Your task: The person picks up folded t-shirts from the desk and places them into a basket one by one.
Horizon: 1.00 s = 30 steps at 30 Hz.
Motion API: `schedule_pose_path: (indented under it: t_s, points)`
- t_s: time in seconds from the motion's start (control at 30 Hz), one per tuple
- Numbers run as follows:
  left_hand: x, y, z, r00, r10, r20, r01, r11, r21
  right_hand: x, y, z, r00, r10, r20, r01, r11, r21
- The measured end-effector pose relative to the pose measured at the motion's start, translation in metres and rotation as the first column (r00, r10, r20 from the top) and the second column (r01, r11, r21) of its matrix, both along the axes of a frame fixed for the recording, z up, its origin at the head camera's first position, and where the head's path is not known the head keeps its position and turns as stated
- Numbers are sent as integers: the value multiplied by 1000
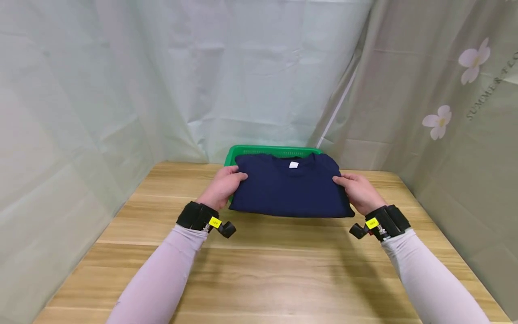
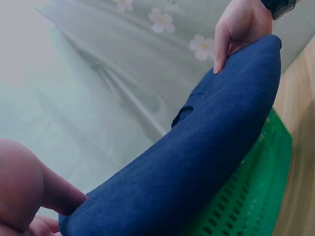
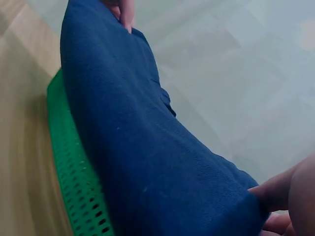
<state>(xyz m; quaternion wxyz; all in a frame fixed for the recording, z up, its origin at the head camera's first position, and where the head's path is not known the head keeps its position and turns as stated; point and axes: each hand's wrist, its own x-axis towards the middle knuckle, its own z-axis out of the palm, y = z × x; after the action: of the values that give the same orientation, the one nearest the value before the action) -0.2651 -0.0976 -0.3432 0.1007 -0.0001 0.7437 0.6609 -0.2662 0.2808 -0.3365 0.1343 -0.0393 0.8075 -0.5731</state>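
A folded navy blue shirt [image 1: 291, 191] with a white neck label [image 1: 293, 165] is held up by both hands. My left hand [image 1: 224, 183] pinches its left side, thumb on top. On the opposite side, my right hand [image 1: 360, 191] pinches the shirt the same way. Behind and beneath the shirt stands a green plastic basket [image 1: 275, 149], mostly covered by the cloth in the head view. Both wrist views show the basket's perforated wall [image 2: 256, 196] below the shirt. The fingers under the cloth are hidden.
The basket stands on a wooden table [image 1: 259, 270] near its back edge. Pale curtains [image 1: 259, 81] hang behind the table and along both sides, with printed flowers [image 1: 438, 121] on the right one. Black wrist straps with small cameras sit on both arms.
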Motion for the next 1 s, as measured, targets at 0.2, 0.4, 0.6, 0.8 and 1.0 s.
schedule_pose_path:
  t_s: [0.2,0.4,0.6,0.8,1.0]
  points:
    - [-22,-8,3,1000,8,-6,-8,1000,-28,-23,-15,4,1000,-16,26,18,996,-82]
    - [-40,-13,4,998,59,-5,-59,996,-59,-43,-31,5,998,-53,40,57,993,-102]
    - [-54,-17,0,995,95,-11,-96,993,-67,-55,-41,6,996,-87,5,88,995,-53]
    - [-58,-23,3,993,108,-41,-111,989,-96,-56,-43,11,992,-76,-97,95,973,212]
    - [-53,-31,6,976,183,-114,-198,971,-136,-48,-41,16,980,-92,-179,150,925,348]
